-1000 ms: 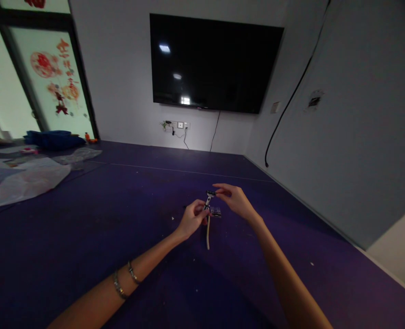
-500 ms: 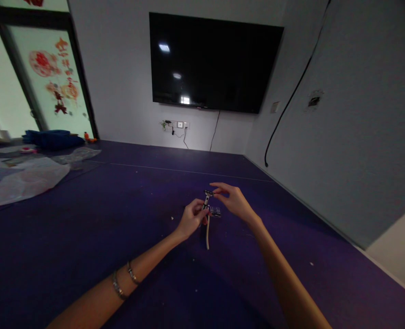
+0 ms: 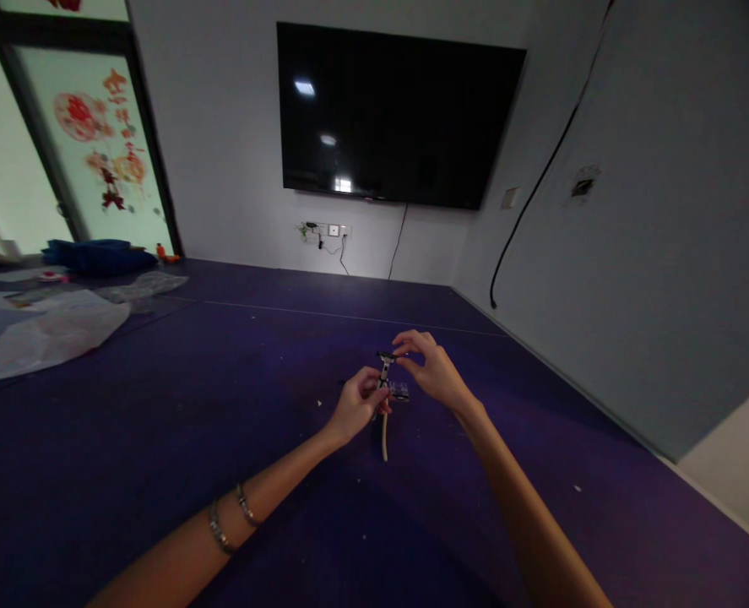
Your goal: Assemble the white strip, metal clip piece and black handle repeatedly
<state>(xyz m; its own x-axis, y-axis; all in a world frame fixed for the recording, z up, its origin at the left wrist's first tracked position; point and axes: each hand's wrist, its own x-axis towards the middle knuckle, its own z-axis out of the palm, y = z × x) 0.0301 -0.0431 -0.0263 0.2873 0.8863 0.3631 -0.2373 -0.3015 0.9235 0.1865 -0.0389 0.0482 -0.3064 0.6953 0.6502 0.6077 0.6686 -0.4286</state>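
Observation:
My left hand (image 3: 358, 405) is closed round the stem of a small white-and-black assembly (image 3: 385, 369), whose exact kind I cannot make out. A flat dark crosspiece (image 3: 385, 355) tops its stem. At that crosspiece's right end, my right hand (image 3: 430, 363) pinches with thumb and fingertips. A clear-and-dark block (image 3: 399, 391) juts out to the right beside my left fingers. Below them a pale, tube-like strip (image 3: 385, 439) hangs or stands; its upper end is hidden by my left hand.
The purple surface (image 3: 253, 380) carries small scraps, including a pale chip (image 3: 319, 404). Plastic sheeting (image 3: 57, 329) and a blue cloth bundle (image 3: 99, 257) lie at left. A television (image 3: 399, 114) hangs ahead above wall sockets (image 3: 333, 230). A black cable (image 3: 532, 190) dangles on the right.
My right fingers have lifted slightly and bent a little, with the thumb still at the crosspiece. My left hand and the assembly have barely shifted.

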